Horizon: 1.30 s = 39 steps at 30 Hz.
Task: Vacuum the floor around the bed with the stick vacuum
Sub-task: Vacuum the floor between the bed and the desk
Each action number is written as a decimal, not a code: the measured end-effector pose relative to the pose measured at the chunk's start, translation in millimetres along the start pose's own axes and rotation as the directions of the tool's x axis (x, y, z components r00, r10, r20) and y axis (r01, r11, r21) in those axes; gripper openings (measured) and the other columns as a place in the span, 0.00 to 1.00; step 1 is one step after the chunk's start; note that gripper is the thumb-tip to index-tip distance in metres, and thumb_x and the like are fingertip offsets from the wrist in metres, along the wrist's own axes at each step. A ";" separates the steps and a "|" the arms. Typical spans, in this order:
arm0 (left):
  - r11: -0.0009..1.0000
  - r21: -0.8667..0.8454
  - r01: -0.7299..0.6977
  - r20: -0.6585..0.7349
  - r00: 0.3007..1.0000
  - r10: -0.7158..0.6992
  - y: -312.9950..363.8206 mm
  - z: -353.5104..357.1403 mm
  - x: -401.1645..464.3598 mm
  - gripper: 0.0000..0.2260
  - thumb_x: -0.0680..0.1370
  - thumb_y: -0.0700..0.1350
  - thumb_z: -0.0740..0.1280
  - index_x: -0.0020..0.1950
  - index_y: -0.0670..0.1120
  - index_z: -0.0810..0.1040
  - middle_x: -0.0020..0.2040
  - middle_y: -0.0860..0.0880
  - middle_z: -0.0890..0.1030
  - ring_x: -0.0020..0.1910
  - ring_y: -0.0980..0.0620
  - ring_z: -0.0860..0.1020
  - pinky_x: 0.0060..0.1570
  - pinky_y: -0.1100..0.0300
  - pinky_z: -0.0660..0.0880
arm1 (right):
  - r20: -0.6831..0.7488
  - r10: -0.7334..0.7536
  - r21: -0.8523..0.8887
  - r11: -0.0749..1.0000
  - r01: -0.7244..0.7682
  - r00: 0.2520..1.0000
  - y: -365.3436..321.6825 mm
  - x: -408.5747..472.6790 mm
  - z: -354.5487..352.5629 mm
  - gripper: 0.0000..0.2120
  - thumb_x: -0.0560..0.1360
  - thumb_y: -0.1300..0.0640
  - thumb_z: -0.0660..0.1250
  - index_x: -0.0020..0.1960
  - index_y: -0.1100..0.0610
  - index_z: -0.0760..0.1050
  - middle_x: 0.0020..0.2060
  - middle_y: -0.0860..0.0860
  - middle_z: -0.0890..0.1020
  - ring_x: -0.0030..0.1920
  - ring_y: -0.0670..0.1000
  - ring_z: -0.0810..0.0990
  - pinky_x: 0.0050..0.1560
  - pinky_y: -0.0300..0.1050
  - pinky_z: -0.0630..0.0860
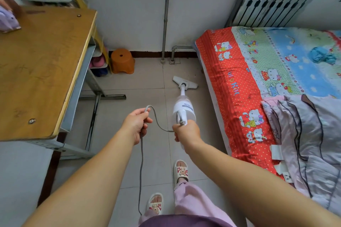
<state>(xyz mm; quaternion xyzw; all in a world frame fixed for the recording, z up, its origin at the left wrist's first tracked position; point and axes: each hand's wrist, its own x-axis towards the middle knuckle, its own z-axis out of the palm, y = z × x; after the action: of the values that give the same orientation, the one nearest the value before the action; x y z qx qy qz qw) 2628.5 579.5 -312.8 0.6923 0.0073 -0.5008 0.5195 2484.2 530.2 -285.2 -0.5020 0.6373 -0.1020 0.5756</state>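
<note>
Stick vacuum [183, 108]: handle gripped by right hand [186, 131], floor head [185, 83] on tiles beyond the fingers, beside bed [239, 86].
Cord [156, 121]: left hand [136, 122] fingers curled round it, looping across to right hand.

The stick vacuum [183, 108] is held between the desk [42, 64] on the left and the bed [267, 83] on the right. Its head [185, 83] is set on the floor [147, 83]. A stool [122, 61] is placed behind, near the wall [132, 14]. A radiator [271, 3] is seen behind the bed.
</note>
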 end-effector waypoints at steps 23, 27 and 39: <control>1.000 -0.007 0.017 -0.059 0.998 -0.018 32.6 50.1 40.2 0.09 0.80 0.42 0.60 0.46 0.52 0.78 0.31 0.50 0.74 0.22 0.58 0.64 0.19 0.71 0.61 | 0.039 0.040 0.009 0.999 -0.040 0.998 -46.3 85.7 -35.3 0.05 0.73 0.65 0.63 0.49 0.62 0.70 0.28 0.52 0.71 0.25 0.47 0.69 0.23 0.35 0.68; 1.000 0.027 0.001 -0.027 1.000 0.000 29.8 47.5 30.2 0.09 0.80 0.42 0.59 0.47 0.52 0.78 0.31 0.50 0.74 0.23 0.57 0.64 0.18 0.70 0.61 | 0.045 0.039 -0.008 0.999 -0.039 0.998 -22.1 50.7 -30.3 0.06 0.74 0.63 0.64 0.49 0.61 0.68 0.29 0.51 0.71 0.27 0.47 0.70 0.30 0.39 0.71; 0.998 0.069 -0.001 0.087 0.996 -0.005 9.8 41.6 -2.3 0.09 0.80 0.42 0.59 0.47 0.51 0.78 0.32 0.50 0.74 0.24 0.57 0.64 0.19 0.71 0.61 | -0.188 -0.065 -0.199 0.980 0.027 0.980 36.0 24.7 -64.8 0.04 0.70 0.60 0.65 0.44 0.60 0.73 0.31 0.54 0.75 0.26 0.50 0.72 0.28 0.40 0.69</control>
<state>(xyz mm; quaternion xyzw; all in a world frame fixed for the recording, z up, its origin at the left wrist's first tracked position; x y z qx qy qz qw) 2604.0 546.0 -302.5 0.6874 -0.0319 -0.5309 0.4946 2415.3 499.5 -305.8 -0.5588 0.6852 -0.1005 0.4563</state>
